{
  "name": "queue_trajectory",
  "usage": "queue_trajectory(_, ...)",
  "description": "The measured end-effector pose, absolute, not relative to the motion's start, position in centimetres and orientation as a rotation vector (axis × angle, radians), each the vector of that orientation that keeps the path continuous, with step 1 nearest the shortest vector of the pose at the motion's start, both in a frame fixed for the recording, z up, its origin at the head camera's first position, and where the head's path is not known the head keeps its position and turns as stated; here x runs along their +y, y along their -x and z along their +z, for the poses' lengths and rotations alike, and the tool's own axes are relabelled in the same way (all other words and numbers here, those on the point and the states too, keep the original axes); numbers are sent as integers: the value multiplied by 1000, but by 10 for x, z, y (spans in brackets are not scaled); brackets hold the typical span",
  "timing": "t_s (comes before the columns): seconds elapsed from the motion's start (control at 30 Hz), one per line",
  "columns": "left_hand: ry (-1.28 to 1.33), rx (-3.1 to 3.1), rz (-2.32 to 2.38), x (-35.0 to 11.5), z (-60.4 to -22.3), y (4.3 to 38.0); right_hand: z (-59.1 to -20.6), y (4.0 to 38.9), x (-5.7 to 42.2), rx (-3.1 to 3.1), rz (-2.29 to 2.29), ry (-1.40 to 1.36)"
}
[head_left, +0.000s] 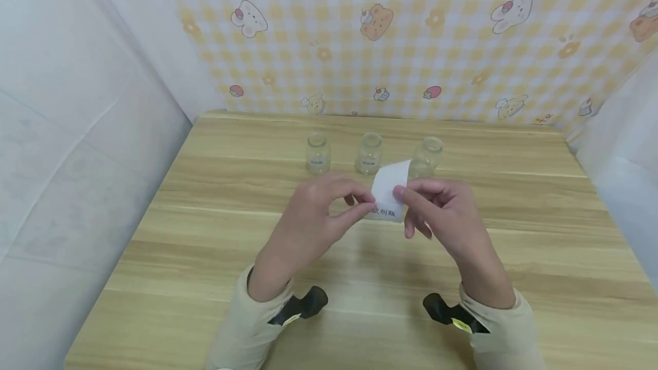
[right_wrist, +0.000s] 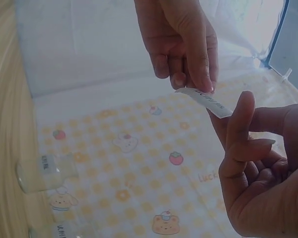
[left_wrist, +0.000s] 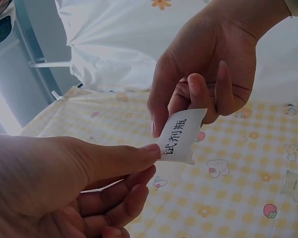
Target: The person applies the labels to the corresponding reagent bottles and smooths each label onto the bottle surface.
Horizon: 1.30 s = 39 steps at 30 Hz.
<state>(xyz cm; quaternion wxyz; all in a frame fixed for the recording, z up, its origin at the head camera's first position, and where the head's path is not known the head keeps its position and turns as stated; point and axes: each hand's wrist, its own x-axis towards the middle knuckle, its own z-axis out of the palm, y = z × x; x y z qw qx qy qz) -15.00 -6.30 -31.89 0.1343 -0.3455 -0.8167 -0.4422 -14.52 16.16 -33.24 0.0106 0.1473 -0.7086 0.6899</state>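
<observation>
A white paper label (head_left: pixel 389 187) printed with black Chinese characters is held up in front of the jars. My left hand (head_left: pixel 319 218) pinches its left edge between thumb and forefinger, as the left wrist view also shows at the label's corner (left_wrist: pixel 176 136). With thumb and fingers, my right hand (head_left: pixel 447 213) pinches the opposite side, and the upper part of the paper bends back. Behind stand three small open glass jars. The left jar (head_left: pixel 318 153) and the middle jar (head_left: pixel 369 153) bear similar labels; the right jar (head_left: pixel 428 157) is partly hidden behind the paper and right hand.
The wooden table (head_left: pixel 205 233) runs back to a yellow checked cloth (head_left: pixel 329 33) with cartoon prints. White sheeting (head_left: pixel 92 130) closes in the left side. Both wrists wear black camera mounts (head_left: pixel 303 306) over beige sleeves.
</observation>
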Motion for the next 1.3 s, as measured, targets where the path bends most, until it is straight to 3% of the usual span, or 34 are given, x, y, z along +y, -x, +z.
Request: queue_trajectory(1.3,980,-2455,-1259,-63,-315,146,-330,151,166,-2481,1994,-277)
